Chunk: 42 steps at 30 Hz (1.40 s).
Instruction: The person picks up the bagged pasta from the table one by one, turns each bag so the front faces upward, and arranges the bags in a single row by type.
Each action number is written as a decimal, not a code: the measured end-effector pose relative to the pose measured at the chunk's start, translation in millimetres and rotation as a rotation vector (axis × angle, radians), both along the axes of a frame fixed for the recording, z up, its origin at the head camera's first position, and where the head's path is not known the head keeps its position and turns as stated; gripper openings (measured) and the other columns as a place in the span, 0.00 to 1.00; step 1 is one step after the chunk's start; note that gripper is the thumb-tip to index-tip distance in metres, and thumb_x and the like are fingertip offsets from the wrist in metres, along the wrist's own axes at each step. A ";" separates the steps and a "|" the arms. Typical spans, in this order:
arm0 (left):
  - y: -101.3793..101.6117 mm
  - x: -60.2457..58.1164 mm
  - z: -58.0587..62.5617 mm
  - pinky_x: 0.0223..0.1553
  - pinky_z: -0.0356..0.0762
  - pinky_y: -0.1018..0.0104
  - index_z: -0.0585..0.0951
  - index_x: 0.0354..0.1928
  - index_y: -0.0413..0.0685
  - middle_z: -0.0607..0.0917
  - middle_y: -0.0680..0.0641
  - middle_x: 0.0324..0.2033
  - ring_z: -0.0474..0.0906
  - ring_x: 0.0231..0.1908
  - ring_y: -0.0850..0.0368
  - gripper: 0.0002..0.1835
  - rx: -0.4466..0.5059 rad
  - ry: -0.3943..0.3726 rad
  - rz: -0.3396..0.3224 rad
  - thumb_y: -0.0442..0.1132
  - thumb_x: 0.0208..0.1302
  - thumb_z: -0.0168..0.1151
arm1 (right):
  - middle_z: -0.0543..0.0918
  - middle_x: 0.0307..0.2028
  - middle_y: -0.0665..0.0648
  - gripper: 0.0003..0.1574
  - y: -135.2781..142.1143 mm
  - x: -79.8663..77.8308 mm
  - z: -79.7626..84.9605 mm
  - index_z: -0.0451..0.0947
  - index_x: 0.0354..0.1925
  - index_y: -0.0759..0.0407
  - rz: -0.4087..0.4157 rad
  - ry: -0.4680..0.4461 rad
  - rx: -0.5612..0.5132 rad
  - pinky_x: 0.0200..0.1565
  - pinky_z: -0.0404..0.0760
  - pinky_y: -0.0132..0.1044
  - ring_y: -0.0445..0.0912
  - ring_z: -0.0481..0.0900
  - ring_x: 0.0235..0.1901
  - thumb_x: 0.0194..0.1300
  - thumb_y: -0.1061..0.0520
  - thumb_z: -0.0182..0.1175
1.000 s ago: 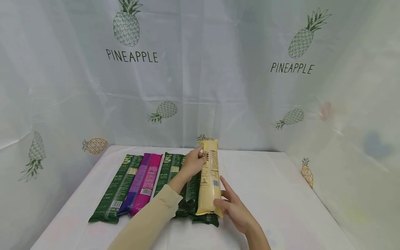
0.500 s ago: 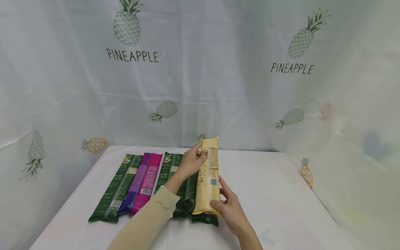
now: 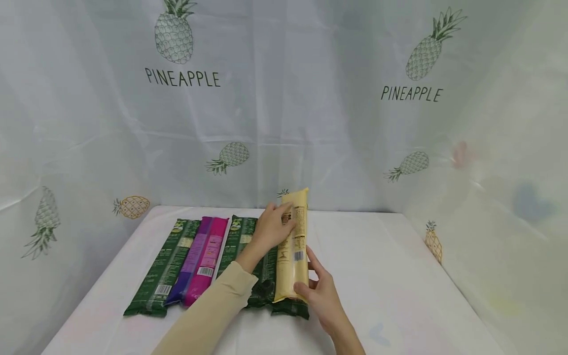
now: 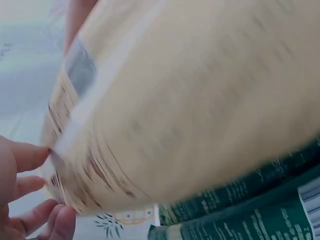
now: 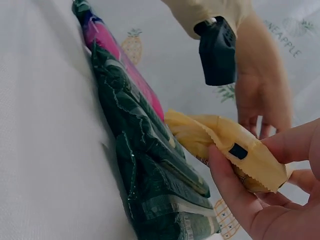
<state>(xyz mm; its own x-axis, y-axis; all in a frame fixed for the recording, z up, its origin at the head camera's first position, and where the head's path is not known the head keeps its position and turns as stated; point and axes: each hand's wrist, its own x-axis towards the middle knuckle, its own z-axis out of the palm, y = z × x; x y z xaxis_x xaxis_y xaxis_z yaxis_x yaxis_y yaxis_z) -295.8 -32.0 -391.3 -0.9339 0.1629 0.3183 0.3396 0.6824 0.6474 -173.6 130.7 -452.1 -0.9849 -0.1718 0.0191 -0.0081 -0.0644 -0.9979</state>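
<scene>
In the head view a long yellow packet (image 3: pixel 292 276) with brown print and a barcode is held tilted, its far end raised, over the right end of a row of packets. My left hand (image 3: pixel 268 230) grips its upper left part, fingers reaching onto the printed face. At the near end my right hand (image 3: pixel 325 295) pinches the packet, thumb in front and fingers behind. The right wrist view shows its crimped end between my right thumb and fingers (image 5: pixel 227 182). Beneath it, a dark green packet (image 3: pixel 290 309) is mostly hidden.
To the left lie a green packet (image 3: pixel 165 270), a purple and pink packet (image 3: pixel 212 249) and further green packets (image 3: pixel 234 241), side by side on a white-covered table (image 3: pixel 377 276). A pineapple-print curtain (image 3: pixel 346 138) hangs behind. My left wrist wears a black device (image 5: pixel 218 52).
The yellow packet has shifted slightly left and its far end has risen a little. My left fingers have moved further across its face, while my right hand follows at the near end.
</scene>
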 end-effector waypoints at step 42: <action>4.9 3.7 1.8 0.24 0.72 0.64 0.71 0.79 0.47 0.81 0.36 0.61 0.76 0.30 0.55 0.31 0.052 -0.031 -0.066 0.30 0.76 0.57 | 0.66 0.71 0.72 0.59 -2.1 -0.4 3.9 0.35 0.87 0.35 0.178 -0.154 0.011 0.59 0.79 0.48 0.54 0.78 0.58 0.74 0.51 0.61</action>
